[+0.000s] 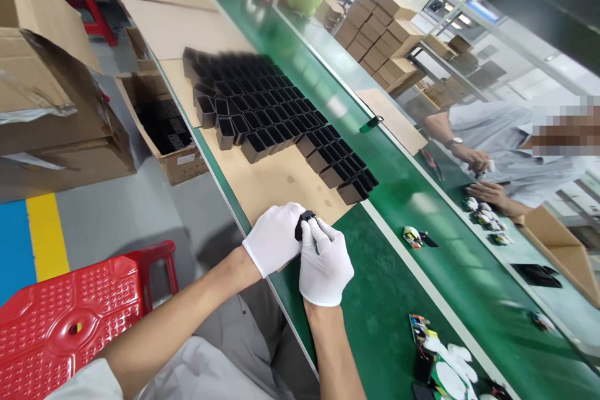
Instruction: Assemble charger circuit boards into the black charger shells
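Both my hands wear white gloves and meet over the near edge of the bench. My left hand (276, 234) is closed around a small black plastic part (304, 222), most of which the fingers cover. From the other side, the fingertips of my right hand (325, 262) pinch the same part. Just beyond my hands, rows of black open-topped plastic cases (267, 103) stand upright on a cardboard sheet (281, 181).
A green conveyor belt (407, 200) carries a small circuit assembly (412, 237). More circuit boards (440, 356) lie at the lower right. A co-worker (506, 150) sits opposite. On my left are a red stool (79, 319) and a carton (182, 165) of black parts.
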The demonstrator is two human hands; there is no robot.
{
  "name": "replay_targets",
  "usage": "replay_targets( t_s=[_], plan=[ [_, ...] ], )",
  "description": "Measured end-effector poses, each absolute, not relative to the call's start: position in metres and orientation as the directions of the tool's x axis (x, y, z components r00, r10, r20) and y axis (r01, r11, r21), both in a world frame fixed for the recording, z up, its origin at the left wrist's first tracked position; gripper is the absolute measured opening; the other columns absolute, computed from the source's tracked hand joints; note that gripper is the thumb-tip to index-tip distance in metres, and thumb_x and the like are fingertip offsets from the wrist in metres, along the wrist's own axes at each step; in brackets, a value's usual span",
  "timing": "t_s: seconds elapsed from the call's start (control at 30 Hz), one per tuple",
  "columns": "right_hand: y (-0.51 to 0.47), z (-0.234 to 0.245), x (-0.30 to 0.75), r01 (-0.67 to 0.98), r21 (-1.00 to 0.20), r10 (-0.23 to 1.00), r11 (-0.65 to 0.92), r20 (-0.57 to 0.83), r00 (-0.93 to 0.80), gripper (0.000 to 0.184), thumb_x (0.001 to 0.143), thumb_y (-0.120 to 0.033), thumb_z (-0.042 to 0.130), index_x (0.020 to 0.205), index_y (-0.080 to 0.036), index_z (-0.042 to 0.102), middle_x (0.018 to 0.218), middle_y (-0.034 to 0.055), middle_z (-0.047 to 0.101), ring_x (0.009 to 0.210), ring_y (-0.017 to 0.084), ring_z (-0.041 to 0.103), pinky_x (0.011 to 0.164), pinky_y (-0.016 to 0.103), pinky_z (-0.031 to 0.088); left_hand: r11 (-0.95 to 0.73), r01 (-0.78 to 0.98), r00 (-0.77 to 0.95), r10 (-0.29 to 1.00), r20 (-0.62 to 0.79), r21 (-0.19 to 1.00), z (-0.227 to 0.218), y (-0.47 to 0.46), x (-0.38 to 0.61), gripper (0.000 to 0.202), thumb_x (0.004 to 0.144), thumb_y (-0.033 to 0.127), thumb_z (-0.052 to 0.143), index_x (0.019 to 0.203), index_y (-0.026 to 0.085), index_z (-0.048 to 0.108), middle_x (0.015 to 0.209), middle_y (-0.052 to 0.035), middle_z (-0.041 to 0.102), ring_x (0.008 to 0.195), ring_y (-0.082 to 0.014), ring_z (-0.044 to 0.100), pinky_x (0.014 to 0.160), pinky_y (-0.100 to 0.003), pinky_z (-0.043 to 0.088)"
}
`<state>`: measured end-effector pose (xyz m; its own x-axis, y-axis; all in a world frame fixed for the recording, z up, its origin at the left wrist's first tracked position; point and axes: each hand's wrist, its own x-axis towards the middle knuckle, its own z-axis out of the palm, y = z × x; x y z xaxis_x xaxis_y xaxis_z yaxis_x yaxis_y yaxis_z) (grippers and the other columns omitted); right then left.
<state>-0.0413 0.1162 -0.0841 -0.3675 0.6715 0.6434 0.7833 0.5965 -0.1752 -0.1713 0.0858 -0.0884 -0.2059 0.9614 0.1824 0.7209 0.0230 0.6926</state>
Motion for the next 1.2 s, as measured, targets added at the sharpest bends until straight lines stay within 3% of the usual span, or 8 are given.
replay_targets(
  t_s=[0.27,0.4,0.5,0.67,0.93,1.07,1.13,1.2],
  plan=[
    [0.112,-0.061,-0.041,0.769,-0.163,0.686,0.618,0.59,-0.425,0.031,0.107,-0.041,0.06,0.103,-0.023,0.086,0.105,0.0089,0.081,0.089,0.021,0.081,0.074,0.028,0.063,0.01,0.707,-0.23,0.949,0.217,0.707,-0.081,0.08,-0.174,0.038,0.099,0.023,0.056,0.137,0.016,0.058,0.133,-0.0139,0.074,0.106,-0.0297,0.076,0.096,-0.042,0.061],
    [0.1,-0.047,-0.043,0.748,-0.18,0.659,0.639,0.629,-0.412,0.022,0.104,-0.037,0.066,0.11,-0.027,0.084,0.113,0.0085,0.081,0.095,0.021,0.08,0.08,0.029,0.065,0.01,0.71,-0.273,0.925,0.263,0.704,-0.06,0.064,-0.178,0.031,0.102,0.028,0.054,0.131,0.02,0.062,0.122,-0.0106,0.077,0.105,-0.027,0.075,0.097,-0.039,0.06],
    [0.093,-0.061,-0.049,0.707,-0.2,0.648,0.679,0.615,-0.449,0.027,0.107,-0.034,0.059,0.108,-0.025,0.084,0.107,0.0109,0.081,0.094,0.023,0.079,0.081,0.034,0.065,0.061,0.701,-0.337,0.906,0.255,0.71,-0.063,0.054,-0.181,0.023,0.099,0.025,0.058,0.121,0.021,0.065,0.108,-0.0083,0.079,0.097,-0.0256,0.076,0.092,-0.038,0.061],
    [0.093,-0.093,-0.051,0.665,-0.235,0.656,0.709,0.565,-0.5,0.032,0.109,-0.033,0.053,0.109,-0.022,0.083,0.103,0.0133,0.081,0.092,0.025,0.079,0.079,0.035,0.066,0.109,0.709,-0.371,0.898,0.237,0.697,-0.089,0.048,-0.18,0.028,0.094,0.019,0.06,0.121,0.017,0.066,0.11,-0.0106,0.079,0.095,-0.0269,0.076,0.091,-0.04,0.062],
    [0.101,-0.086,-0.033,0.547,-0.418,0.688,0.725,0.459,-0.562,0.031,0.102,-0.036,0.066,0.129,-0.026,0.077,0.136,0.0141,0.075,0.114,0.027,0.078,0.093,0.04,0.067,0.099,0.722,-0.362,0.897,0.252,0.684,-0.098,0.045,-0.182,0.047,0.078,0.016,0.07,0.125,0.018,0.068,0.116,-0.0103,0.08,0.104,-0.0299,0.076,0.1,-0.044,0.06],
    [0.101,-0.078,-0.038,0.508,-0.553,0.75,0.66,0.445,-0.489,0.025,0.097,-0.034,0.073,0.119,-0.025,0.078,0.127,0.0105,0.079,0.117,0.025,0.077,0.102,0.041,0.064,0.1,0.722,-0.373,0.89,0.263,0.685,-0.1,0.045,-0.181,0.049,0.078,0.027,0.076,0.126,0.019,0.068,0.114,-0.0108,0.079,0.104,-0.0304,0.075,0.098,-0.044,0.06],
    [0.1,-0.073,-0.041,0.511,-0.61,0.794,0.605,0.421,-0.437,0.026,0.093,-0.035,0.078,0.115,-0.023,0.078,0.118,0.0101,0.082,0.11,0.025,0.079,0.099,0.04,0.065,0.106,0.723,-0.382,0.885,0.266,0.682,-0.101,0.046,-0.18,0.047,0.079,0.031,0.076,0.124,0.019,0.069,0.111,-0.011,0.079,0.103,-0.0305,0.076,0.096,-0.044,0.06],
    [0.1,-0.068,-0.044,0.527,-0.657,0.841,0.539,0.387,-0.378,0.04,0.089,-0.037,0.082,0.124,-0.02,0.074,0.111,0.0107,0.083,0.1,0.025,0.082,0.089,0.039,0.068,0.116,0.724,-0.389,0.883,0.263,0.68,-0.101,0.047,-0.179,0.045,0.081,0.033,0.076,0.124,0.02,0.07,0.109,-0.0106,0.079,0.101,-0.0305,0.075,0.095,-0.044,0.06]
  ],
)
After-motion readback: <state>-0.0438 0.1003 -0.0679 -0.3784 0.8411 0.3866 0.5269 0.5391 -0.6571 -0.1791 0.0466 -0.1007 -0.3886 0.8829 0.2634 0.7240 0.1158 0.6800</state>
